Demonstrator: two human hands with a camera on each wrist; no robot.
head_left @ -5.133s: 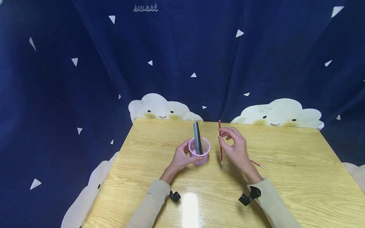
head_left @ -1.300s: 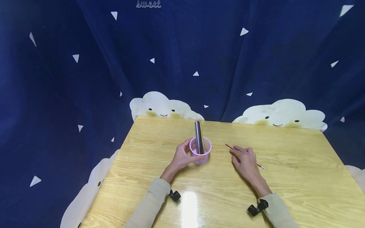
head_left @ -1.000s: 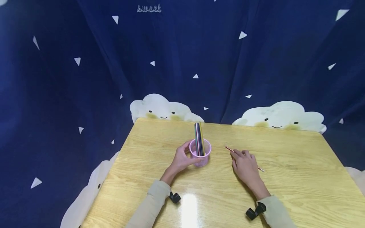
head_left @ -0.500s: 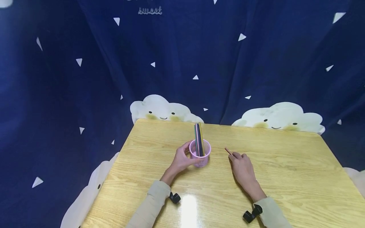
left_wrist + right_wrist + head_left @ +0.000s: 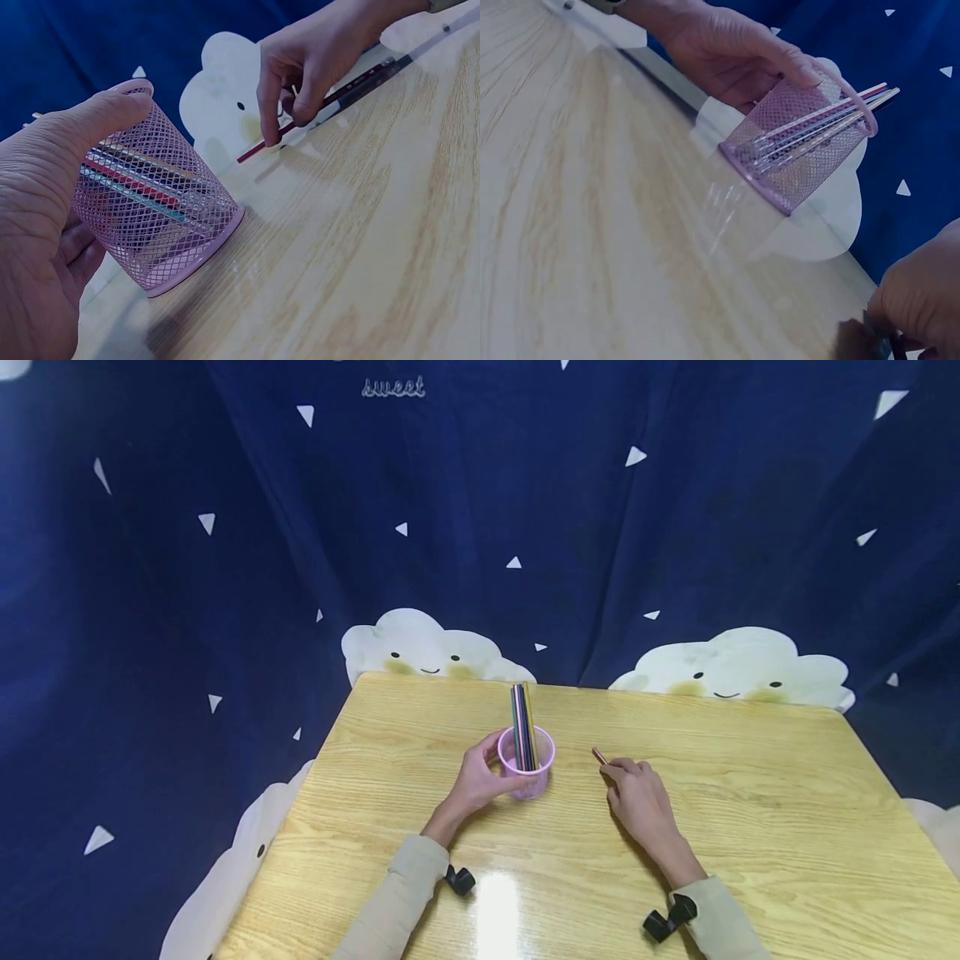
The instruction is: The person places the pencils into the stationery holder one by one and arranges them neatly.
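My left hand holds a pink mesh pen cup upright on the table, thumb on the near side. In the left wrist view, the thumb lies along the cup's mesh wall. Several pencils stand leaning in the cup, among them teal, dark and yellow ones. To the right of the cup, my right hand pinches a red pencil low over the table; its far end sticks out past the fingers. The left wrist view shows thumb and fingertips on this red pencil. The right wrist view mostly cuts off the right hand.
The wooden table reaches toward me and to both sides. Behind it hangs a dark blue curtain with white triangles and clouds. A black wrist strap mount sits on the right sleeve, another mount on the left.
About five seconds ago my right hand held a red pencil upright beside the cup. Since then it moved right and down to the pencil lying there and pinched it. The left hand stayed put.
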